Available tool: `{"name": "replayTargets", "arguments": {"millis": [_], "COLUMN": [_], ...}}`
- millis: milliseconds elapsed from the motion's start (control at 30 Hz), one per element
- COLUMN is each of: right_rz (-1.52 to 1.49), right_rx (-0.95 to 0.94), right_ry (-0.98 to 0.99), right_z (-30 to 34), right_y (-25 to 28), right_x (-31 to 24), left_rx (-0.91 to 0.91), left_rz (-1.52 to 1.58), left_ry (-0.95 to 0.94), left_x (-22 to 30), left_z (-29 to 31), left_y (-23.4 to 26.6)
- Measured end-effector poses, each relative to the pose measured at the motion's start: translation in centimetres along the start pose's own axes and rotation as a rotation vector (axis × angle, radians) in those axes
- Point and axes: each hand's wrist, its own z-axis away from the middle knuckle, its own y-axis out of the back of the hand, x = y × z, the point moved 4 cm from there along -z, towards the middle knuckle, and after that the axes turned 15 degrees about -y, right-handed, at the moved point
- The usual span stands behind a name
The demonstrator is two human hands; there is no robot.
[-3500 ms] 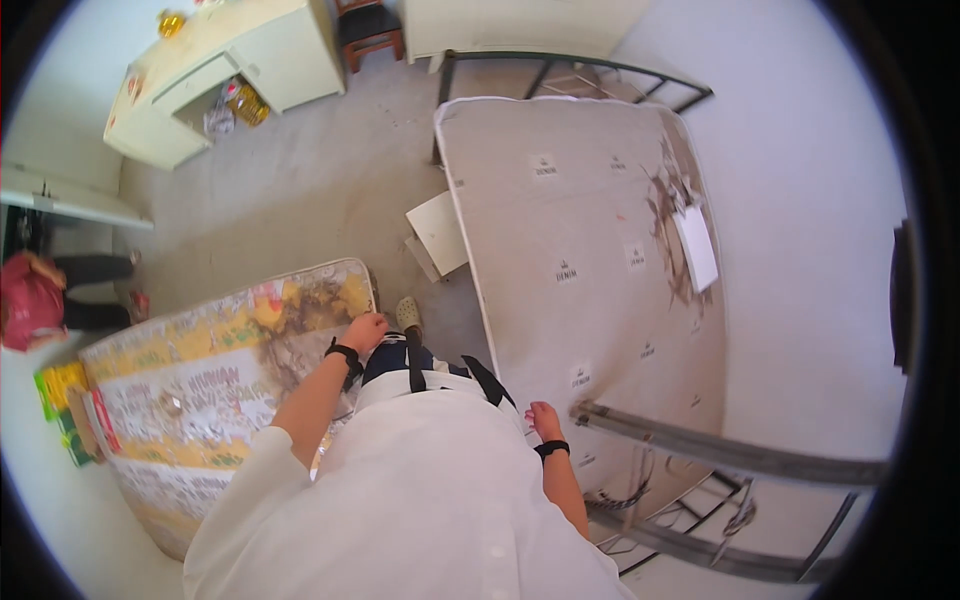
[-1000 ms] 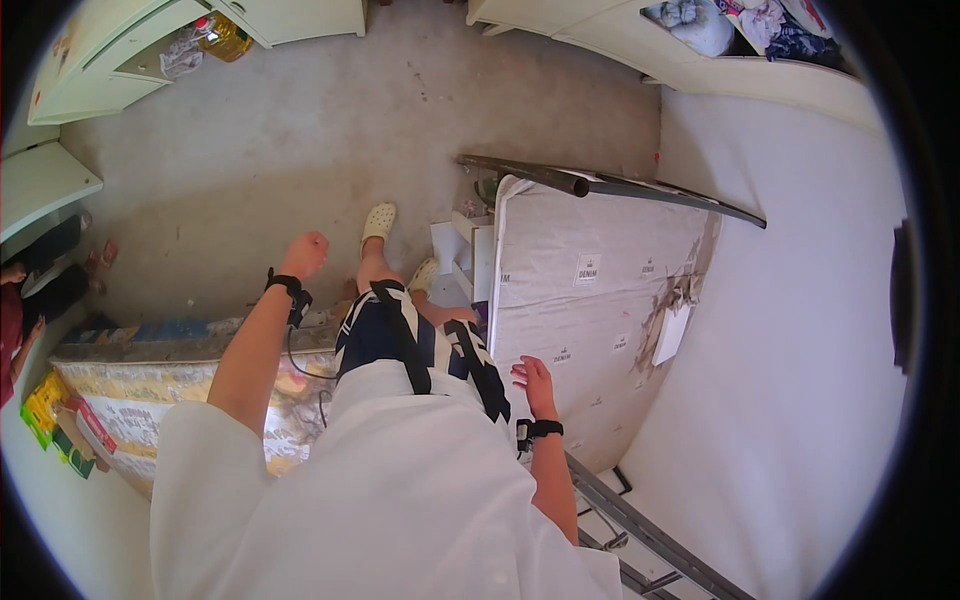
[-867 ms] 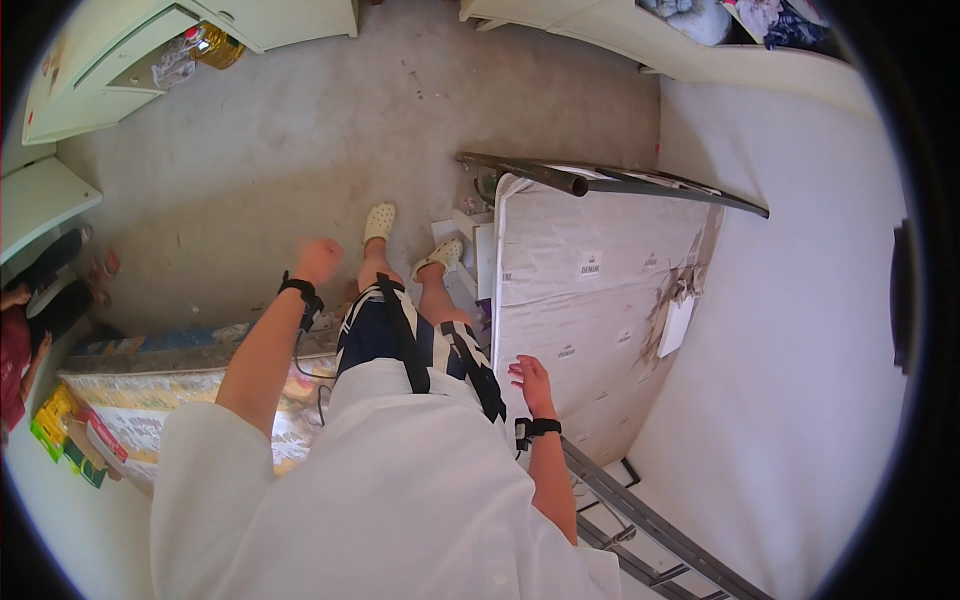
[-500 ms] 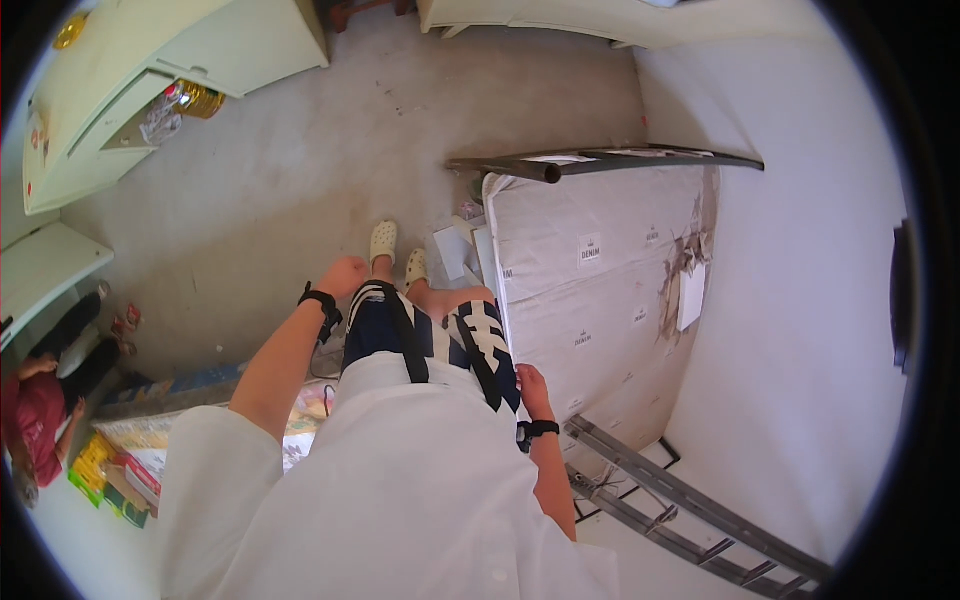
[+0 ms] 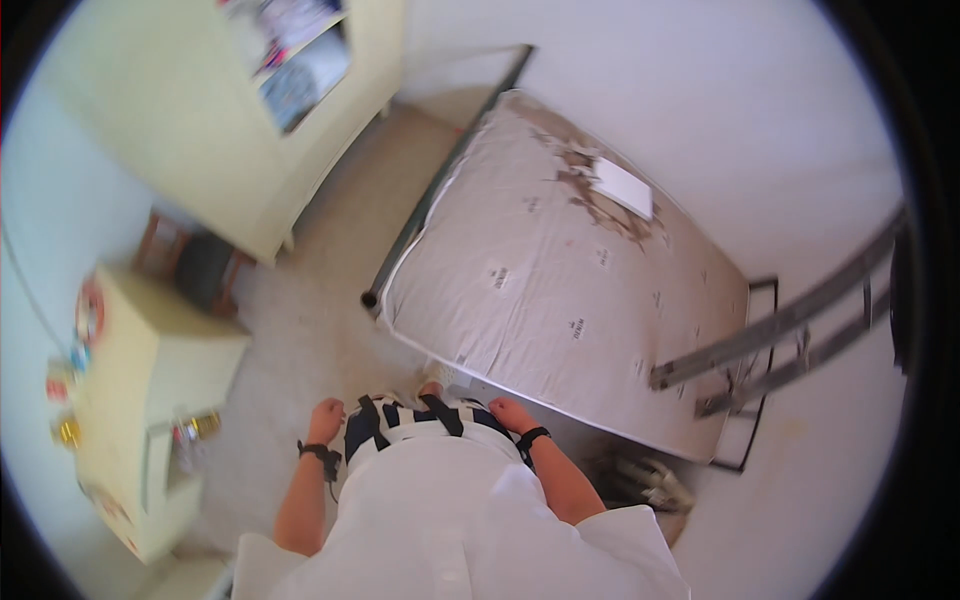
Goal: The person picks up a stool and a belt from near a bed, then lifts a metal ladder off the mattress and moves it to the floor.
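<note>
My left hand [image 5: 327, 421] hangs beside my left thigh, fingers curled in, with nothing seen in it. On the other side, my right hand [image 5: 512, 414] is loosely closed close to the striped shorts [image 5: 400, 415], and it too shows nothing held. Both wrists wear black straps. Just beyond my right hand lies the near edge of a bed with a beige mattress [image 5: 520, 290] on a dark metal frame. A white flat box [image 5: 622, 188] rests on its stained far part, against the wall.
A metal ladder [image 5: 790, 335] leans over the bed's right end. On the left stand a pale cabinet [image 5: 165, 330] with a partly open drawer and a dark-seated chair [image 5: 205, 270]. A tall cream wardrobe [image 5: 240, 170] rises at the back. Dark items [image 5: 640, 480] lie below the bed's near side.
My body has turned to the right, so the bed now lies ahead and the wardrobe and chair have come into view. The seated person at the left is out of sight. Both hands stay low.
</note>
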Motion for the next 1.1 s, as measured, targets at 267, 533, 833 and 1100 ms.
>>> {"name": "replayTargets", "arguments": {"millis": [267, 533, 833, 1100], "right_rz": [-0.092, -0.941, -1.419, -1.582], "right_rx": [0.574, 0.667, 0.234, 0.666], "right_ry": [0.023, -0.548, -1.341, -1.011], "right_z": [-0.6, 11.7, 19.5, 12.5], "right_y": [-3.2, -22.0, -65.0, -69.3], "right_x": [7.8, 1.3, -7.9, -13.3], "left_rx": [-0.49, -1.083, -1.824, -1.877], "left_rz": [-0.373, -0.52, -1.038, -1.066], "left_ry": [-0.644, -0.759, -1.2, -1.316], "left_x": [13.2, 15.2, 12.4, 11.6], "left_z": [-16.7, -19.3, -13.6, -5.7], "left_y": [-1.9, -3.2, -5.5, -8.6]}}
